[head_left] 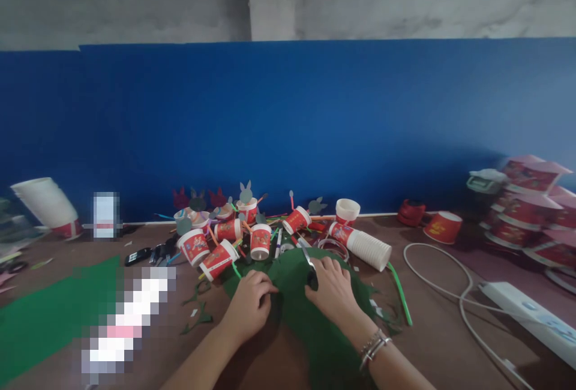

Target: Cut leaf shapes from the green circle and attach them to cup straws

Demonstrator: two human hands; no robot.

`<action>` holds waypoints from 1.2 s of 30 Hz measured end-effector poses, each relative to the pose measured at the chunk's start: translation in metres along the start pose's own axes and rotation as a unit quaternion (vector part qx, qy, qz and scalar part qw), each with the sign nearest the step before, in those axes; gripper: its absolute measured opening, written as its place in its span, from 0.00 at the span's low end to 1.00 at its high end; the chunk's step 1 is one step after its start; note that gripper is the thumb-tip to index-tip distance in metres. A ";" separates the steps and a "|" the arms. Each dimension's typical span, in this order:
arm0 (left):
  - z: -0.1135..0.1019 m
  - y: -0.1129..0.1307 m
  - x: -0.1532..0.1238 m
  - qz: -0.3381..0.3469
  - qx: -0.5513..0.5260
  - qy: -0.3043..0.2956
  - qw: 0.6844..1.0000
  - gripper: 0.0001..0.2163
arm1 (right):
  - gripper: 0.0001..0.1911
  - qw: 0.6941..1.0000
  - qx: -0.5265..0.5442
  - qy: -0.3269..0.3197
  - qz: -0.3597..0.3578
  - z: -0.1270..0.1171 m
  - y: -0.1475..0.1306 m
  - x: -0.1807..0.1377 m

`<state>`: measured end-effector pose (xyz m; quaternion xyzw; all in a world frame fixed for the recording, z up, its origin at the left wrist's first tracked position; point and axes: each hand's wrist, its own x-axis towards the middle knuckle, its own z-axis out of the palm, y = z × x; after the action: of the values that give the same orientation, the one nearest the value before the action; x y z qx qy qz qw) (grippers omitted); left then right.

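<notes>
Green felt [294, 294] is pinched by left hand [249, 307], scissors [308, 263] are clamped in right hand [333, 292], cups [260, 241] stand at twelve o'clock.

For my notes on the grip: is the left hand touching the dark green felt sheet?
Touching. The head view shows the left hand closed on the edge of the dark green felt sheet, with no gap.

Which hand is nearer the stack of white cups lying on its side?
Right. The right hand, holding scissors, is below-left of the stack of white cups; the left hand is farther left, on the green sheet.
</notes>
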<state>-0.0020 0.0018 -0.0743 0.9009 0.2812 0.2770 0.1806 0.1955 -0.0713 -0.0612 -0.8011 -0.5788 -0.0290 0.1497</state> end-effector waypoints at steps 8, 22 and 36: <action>0.004 -0.001 -0.005 -0.010 0.010 -0.081 0.997 0.12 | 0.24 0.997 -0.045 0.010 0.057 -0.007 0.005 0.003; 0.004 -0.004 -0.007 -0.027 -0.054 -0.168 0.984 0.25 | 0.25 0.993 -0.016 0.052 0.102 -0.011 0.025 0.017; 0.013 -0.006 -0.008 -0.006 -0.001 -0.142 0.990 0.21 | 0.23 0.963 0.082 -0.256 -0.004 -0.038 0.081 0.005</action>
<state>-0.0020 -0.0002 -0.0901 0.9291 0.2577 0.1457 0.2216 0.2779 -0.0999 -0.0400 -0.7643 -0.6016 0.2239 0.0617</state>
